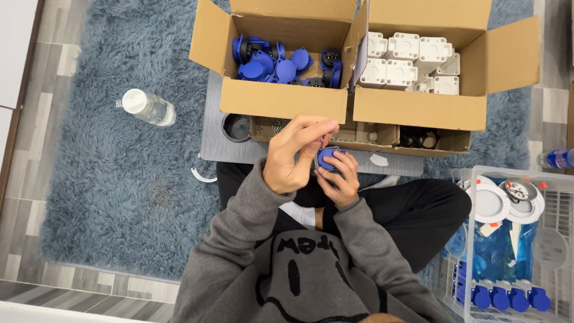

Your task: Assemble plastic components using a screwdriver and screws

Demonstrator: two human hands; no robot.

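My right hand [339, 179] holds a small blue socket part [326, 157] just above my lap. My left hand [294, 152] is raised over it, thumb and forefinger pinched on a tiny item at the part's top edge; what that item is I cannot tell. Both hands hover in front of a low cardboard tray [359, 136] of small parts. Behind it stand an open cardboard box [281, 98] of blue socket parts [281, 63] and a second open box [418, 107] of white square housings [409, 63].
I sit cross-legged on a shaggy blue rug [107, 155]. A clear water bottle [146, 106] lies at the left. A clear plastic crate [514, 239] at the right holds white round fittings and blue parts. Another bottle [559, 158] lies at the far right.
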